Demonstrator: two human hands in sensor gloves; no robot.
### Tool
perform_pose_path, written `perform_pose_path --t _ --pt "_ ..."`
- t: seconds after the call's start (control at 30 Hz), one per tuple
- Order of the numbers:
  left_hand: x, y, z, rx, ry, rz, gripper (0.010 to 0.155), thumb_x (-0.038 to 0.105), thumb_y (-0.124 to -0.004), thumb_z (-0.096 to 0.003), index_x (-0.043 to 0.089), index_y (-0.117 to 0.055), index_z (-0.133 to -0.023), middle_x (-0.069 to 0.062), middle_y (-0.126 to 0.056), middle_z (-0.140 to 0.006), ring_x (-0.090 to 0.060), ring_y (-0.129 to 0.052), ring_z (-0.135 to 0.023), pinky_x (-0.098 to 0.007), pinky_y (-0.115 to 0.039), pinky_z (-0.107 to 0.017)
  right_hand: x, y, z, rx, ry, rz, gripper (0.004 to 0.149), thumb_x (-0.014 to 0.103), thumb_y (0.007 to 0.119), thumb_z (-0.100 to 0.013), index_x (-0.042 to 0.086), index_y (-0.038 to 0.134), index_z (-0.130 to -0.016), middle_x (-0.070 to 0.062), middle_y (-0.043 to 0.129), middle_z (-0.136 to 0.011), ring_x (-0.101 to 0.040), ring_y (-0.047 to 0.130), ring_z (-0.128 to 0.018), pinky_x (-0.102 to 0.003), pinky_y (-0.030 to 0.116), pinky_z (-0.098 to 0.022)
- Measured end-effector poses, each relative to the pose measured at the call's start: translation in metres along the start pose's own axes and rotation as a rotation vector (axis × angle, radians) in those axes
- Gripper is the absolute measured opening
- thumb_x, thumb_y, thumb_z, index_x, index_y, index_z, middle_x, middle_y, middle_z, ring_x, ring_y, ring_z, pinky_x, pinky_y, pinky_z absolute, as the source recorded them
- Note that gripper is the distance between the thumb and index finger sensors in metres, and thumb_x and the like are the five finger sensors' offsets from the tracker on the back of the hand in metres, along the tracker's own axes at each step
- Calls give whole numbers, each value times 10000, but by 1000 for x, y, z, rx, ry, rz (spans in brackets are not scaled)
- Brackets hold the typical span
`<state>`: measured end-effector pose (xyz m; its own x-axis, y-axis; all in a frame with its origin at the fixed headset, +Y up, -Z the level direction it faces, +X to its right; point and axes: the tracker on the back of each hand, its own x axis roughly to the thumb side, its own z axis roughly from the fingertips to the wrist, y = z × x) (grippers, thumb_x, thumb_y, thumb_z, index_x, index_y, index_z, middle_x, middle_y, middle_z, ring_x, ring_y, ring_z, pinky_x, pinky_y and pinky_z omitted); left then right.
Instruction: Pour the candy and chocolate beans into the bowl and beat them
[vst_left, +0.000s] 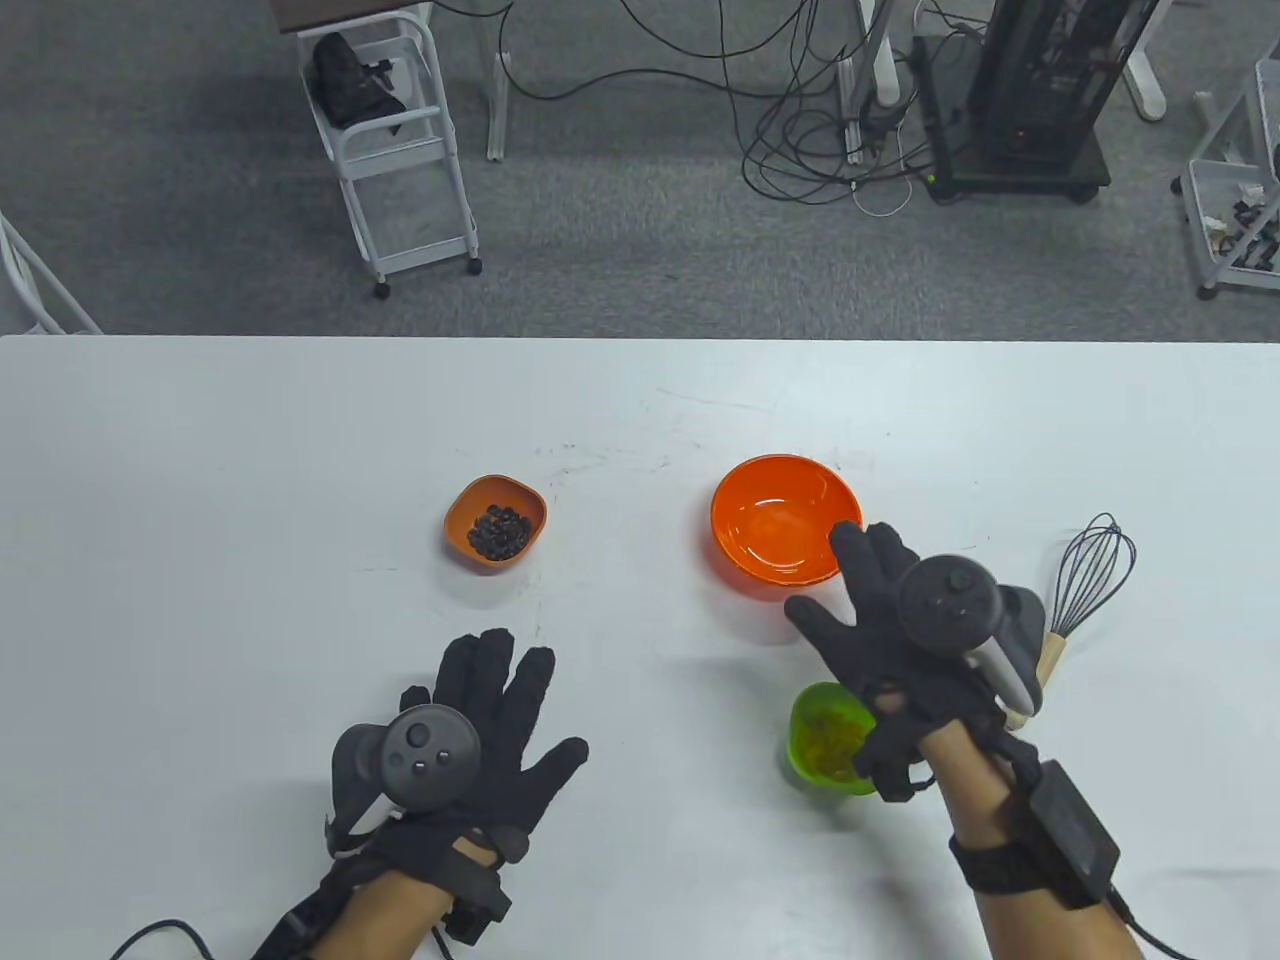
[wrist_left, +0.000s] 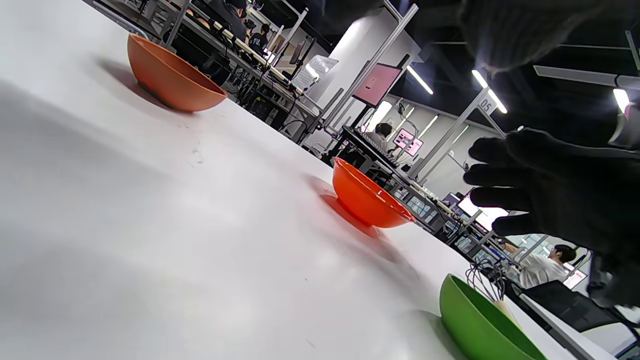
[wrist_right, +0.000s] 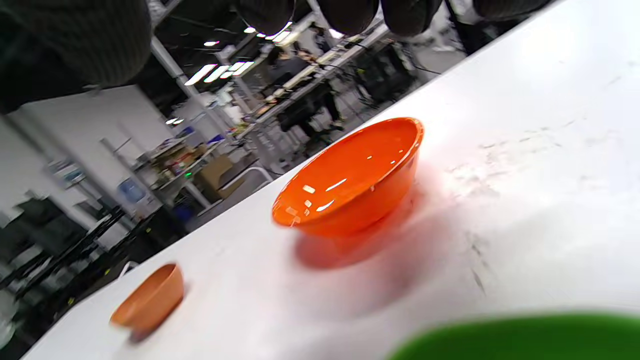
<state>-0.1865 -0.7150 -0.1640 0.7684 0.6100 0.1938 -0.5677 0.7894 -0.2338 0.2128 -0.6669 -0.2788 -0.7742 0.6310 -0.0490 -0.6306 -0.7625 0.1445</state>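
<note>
A large glossy orange bowl (vst_left: 785, 518) (wrist_left: 367, 199) (wrist_right: 350, 180) stands empty at the table's middle. A small orange bowl (vst_left: 495, 522) (wrist_left: 170, 77) (wrist_right: 150, 299) to its left holds dark chocolate beans (vst_left: 500, 533). A green bowl (vst_left: 828, 738) (wrist_left: 480, 325) (wrist_right: 520, 337) with yellowish candy sits near the front. My right hand (vst_left: 880, 640) (wrist_left: 550, 195) hovers open above the green bowl, fingers stretched toward the large bowl's rim and touching nothing. My left hand (vst_left: 480, 730) lies open, fingers spread over the bare table at the front left.
A wire whisk (vst_left: 1085, 590) with a wooden handle lies on the table right of the large bowl, partly hidden behind my right hand. White table (vst_left: 250, 600) surface stretches wide on the left. Carts and cables stand on the floor beyond the far edge.
</note>
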Motion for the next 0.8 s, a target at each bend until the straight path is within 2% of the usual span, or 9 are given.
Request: perform_pose_path --t 0.07,0.13,0.2,0.3,0.37,0.47,0.6,0.8 --pt "0 -1 0 4 6 0 906 735 -670 -481 325 -224 -1154 -130 -155 -1217 -444 -80 -1092 -834 -150 -584 -11 -8 -25 18 65 -70 906 664 706 -484 125 371 -1130 -234 376 -1158 -577 457 -1014 -793 504 -624" --pt "0 -1 0 -12 12 -12 902 736 -666 -482 322 -238 -1159 -133 -152 -1216 -445 -77 -1091 -834 -152 -586 -31 -11 -53 9 187 -202 902 648 720 -483 90 398 -1114 -237 436 -1139 -564 534 -992 -768 561 -615" --pt "0 -2 0 -7 13 -10 899 734 -668 -483 320 -246 -1160 -134 -156 -1216 -444 -80 -1092 -833 -156 -587 -51 -11 -73 4 307 -296 891 622 746 -483 50 438 -1093 -261 516 -1099 -554 672 -918 -705 682 -582" --pt "1 -2 0 -19 16 -10 897 732 -667 -485 321 -240 -1158 -141 -154 -1213 -446 -82 -1090 -832 -167 -591 -75 -3 -93 23 430 -341 865 591 777 -482 15 501 -1065 -274 664 -1012 -512 856 -753 -637 827 -484" --pt "2 -2 0 -24 14 -15 897 733 -665 -486 325 -235 -1158 -138 -148 -1213 -446 -78 -1090 -831 -175 -595 -83 3 -99 59 476 -322 844 579 793 -482 4 542 -1046 -247 769 -934 -448 959 -616 -560 903 -392" --pt "3 -2 0 -21 11 -20 896 732 -667 -486 325 -238 -1159 -140 -153 -1213 -447 -83 -1090 -830 -181 -596 -88 12 -106 100 517 -270 820 571 821 -476 9 590 -1027 -231 821 -885 -405 1000 -529 -493 932 -331" --pt "3 -1 1 -24 37 -22 891 730 -666 -488 322 -246 -1160 -144 -158 -1211 -451 -91 -1089 -823 -212 -613 -87 22 -114 93 527 -226 667 510 837 -480 42 741 -945 -154 947 -718 -304 1042 -360 -416 958 -235" --pt "2 0 1 -20 39 -18 889 730 -665 -490 320 -250 -1161 -147 -160 -1211 -453 -95 -1089 -823 -219 -613 -84 29 -121 65 521 -164 519 422 862 -473 80 832 -863 -60 1001 -562 -208 1026 -204 -352 952 -131"
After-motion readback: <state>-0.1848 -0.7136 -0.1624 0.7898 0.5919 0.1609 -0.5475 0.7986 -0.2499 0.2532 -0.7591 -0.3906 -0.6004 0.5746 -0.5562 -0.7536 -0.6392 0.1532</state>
